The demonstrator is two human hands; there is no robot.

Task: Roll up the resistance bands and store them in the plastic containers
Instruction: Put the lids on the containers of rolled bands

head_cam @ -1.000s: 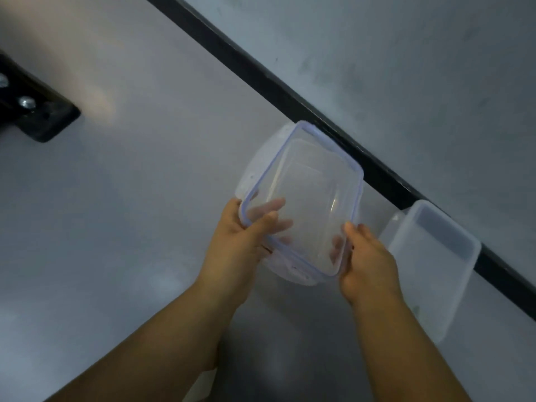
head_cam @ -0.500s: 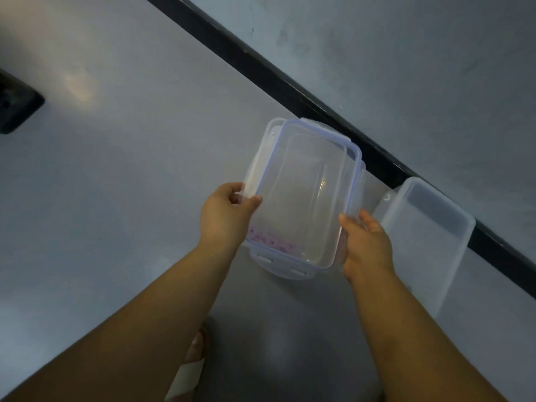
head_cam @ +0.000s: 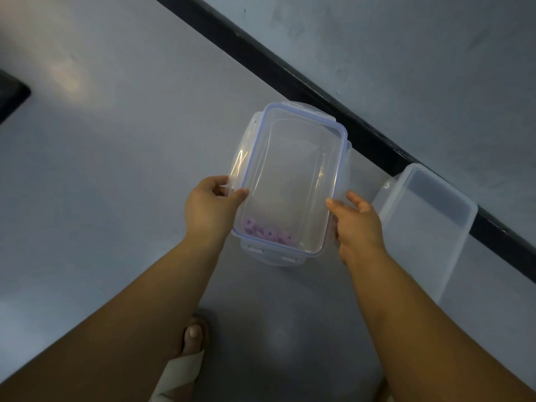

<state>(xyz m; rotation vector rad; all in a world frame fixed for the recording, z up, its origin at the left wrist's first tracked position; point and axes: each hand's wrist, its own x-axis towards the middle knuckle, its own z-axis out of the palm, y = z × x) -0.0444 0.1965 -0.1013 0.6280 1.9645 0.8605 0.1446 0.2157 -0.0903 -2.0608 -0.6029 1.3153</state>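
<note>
A clear plastic container [head_cam: 290, 258] stands on the grey floor, and its clear lid [head_cam: 293, 169] with a blue seal lies on top of it. Rolled purple resistance bands [head_cam: 268, 235] show through the plastic at the near end. My left hand [head_cam: 213, 208] pinches the lid's left side flap between thumb and fingers. On the other side, my right hand [head_cam: 355, 224] holds the lid's right edge, thumb on the rim and fingers down the side.
A second, frosted plastic container [head_cam: 420, 227] lies to the right, against the black skirting [head_cam: 290, 74] of the wall. My sandalled foot [head_cam: 191, 343] is on the floor below the hands. A dark object [head_cam: 8, 97] sits at the left edge.
The lid was tilted in both hands above the container; it has come down flat onto it. My left hand shifted from the lid's near corner to its left flap.
</note>
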